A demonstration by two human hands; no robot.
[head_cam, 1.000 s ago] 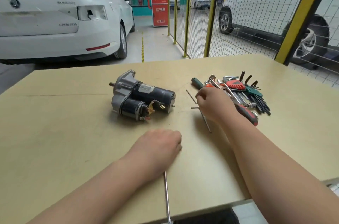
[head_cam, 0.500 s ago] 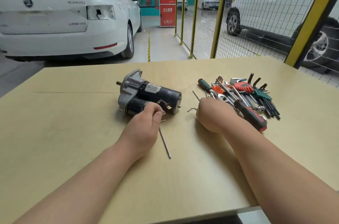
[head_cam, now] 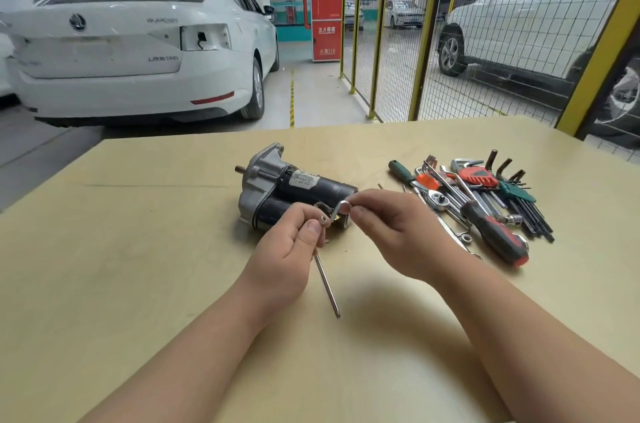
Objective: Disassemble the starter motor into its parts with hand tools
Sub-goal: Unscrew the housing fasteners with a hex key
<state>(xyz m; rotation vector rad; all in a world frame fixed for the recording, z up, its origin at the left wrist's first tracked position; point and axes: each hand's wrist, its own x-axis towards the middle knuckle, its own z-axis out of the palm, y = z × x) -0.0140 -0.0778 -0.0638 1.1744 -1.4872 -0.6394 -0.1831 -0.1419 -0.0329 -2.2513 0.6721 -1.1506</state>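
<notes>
The starter motor point(head_cam: 294, 185), black with a silver nose housing, lies on its side in the middle of the wooden table point(head_cam: 138, 249). Just in front of it, my left hand point(head_cam: 287, 252) grips a long thin metal rod point(head_cam: 327, 284) whose lower end points toward me. My right hand point(head_cam: 394, 235) pinches the bent end of a small L-shaped hex key point(head_cam: 341, 207) between thumb and fingers. The key's other end meets the top of the rod at my left fingertips. Both hands hover close together just above the table, in front of the motor's rear end.
A heap of hand tools point(head_cam: 478, 200) lies to the right of the motor: ratchet, screwdrivers, hex key sets, wrenches. Beyond the table stand a white car point(head_cam: 138, 41), a yellow mesh fence point(head_cam: 426, 34) and a second white car point(head_cam: 540, 17).
My left hand lifted the long rod from the near table edge up to the motor. My right hand picked a small hex key off the table and brought it left to the rod's top.
</notes>
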